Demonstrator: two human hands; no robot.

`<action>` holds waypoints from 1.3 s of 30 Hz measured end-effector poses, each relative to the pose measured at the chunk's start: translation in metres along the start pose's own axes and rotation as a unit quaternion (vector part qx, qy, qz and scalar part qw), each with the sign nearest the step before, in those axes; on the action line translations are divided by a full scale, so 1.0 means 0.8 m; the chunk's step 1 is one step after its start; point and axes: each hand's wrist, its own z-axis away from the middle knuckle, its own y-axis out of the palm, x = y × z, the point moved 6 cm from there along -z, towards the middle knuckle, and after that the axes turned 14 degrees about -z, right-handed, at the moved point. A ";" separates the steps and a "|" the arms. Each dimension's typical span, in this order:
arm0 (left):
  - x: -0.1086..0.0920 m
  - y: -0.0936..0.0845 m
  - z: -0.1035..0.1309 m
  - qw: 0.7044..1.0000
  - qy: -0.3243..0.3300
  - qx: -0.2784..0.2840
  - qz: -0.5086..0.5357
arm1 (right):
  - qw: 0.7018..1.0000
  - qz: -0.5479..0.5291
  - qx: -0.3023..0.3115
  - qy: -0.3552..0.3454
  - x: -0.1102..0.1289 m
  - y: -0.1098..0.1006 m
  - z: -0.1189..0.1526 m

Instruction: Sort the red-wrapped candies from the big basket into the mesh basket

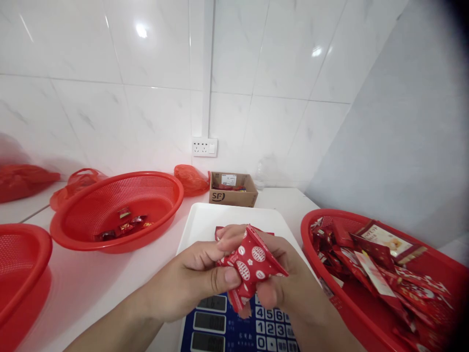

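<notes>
Between both hands is a small red candy packet (252,261) with white round prints, held tilted above a weighing scale (208,215). My left hand (198,274) grips its left side, thumb pressed on the front. My right hand (289,274) closes on its right side, with the thumb near the lower edge and the other fingers mostly hidden behind. Part of another red packet (219,231) shows behind the hands, over the white scale plate. Below the hands is the scale's blue panel (234,325) with number keys and displays, partly covered.
At the right stands a red basket (311,230) filled with red snack packets (381,278). A red mesh basket (154,183) at the left holds several small wrapped candies (126,227); another red basket (40,239) is cut off at the left edge. Behind are a cardboard box (234,198) and red plastic bags (190,180).
</notes>
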 end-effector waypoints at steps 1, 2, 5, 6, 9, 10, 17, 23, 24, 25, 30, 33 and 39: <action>0.001 0.000 -0.001 1.000 -0.005 0.001 -0.002 | 1.000 -0.014 -0.002 -0.008 0.001 0.000 0.000; 0.001 0.001 -0.001 1.000 -0.011 0.000 -0.004 | 0.999 -0.033 -0.005 -0.018 0.001 0.000 0.001; 0.001 0.002 -0.003 1.000 -0.015 -0.001 -0.010 | 0.997 -0.068 -0.006 -0.033 0.000 0.001 0.002; 0.000 0.002 -0.004 1.000 -0.012 0.002 -0.010 | 0.997 -0.070 -0.005 -0.036 -0.001 0.001 0.003; -0.002 0.001 -0.004 1.000 0.002 -0.002 -0.011 | 0.998 -0.032 -0.012 -0.052 0.000 0.000 0.002; -0.002 0.000 -0.003 1.000 0.005 -0.009 -0.010 | 0.998 -0.019 -0.016 -0.056 0.000 -0.001 0.002; 0.002 -0.006 0.001 0.999 -0.002 -0.049 -0.010 | 0.996 -0.090 -0.011 -0.010 -0.011 -0.003 0.003; 0.002 0.001 0.000 0.999 -0.033 -0.030 0.028 | 0.990 -0.139 -0.009 0.005 -0.011 0.003 0.003; 0.002 0.001 0.000 0.998 -0.029 -0.032 0.034 | 0.990 -0.143 -0.008 0.010 -0.012 0.004 0.003; 0.001 0.000 0.001 0.998 -0.023 -0.037 0.038 | 0.989 -0.147 -0.006 0.015 -0.012 0.005 0.003; 0.002 -0.004 -0.001 0.998 -0.004 -0.055 0.044 | 0.991 -0.133 0.005 0.014 -0.011 0.005 0.004; 0.002 -0.003 -0.002 0.998 -0.017 -0.045 0.039 | 0.993 -0.115 0.000 0.006 -0.010 0.004 0.005; 0.008 0.003 -0.001 0.998 -0.060 -0.005 0.010 | 0.993 -0.107 -0.024 -0.036 -0.006 -0.001 0.006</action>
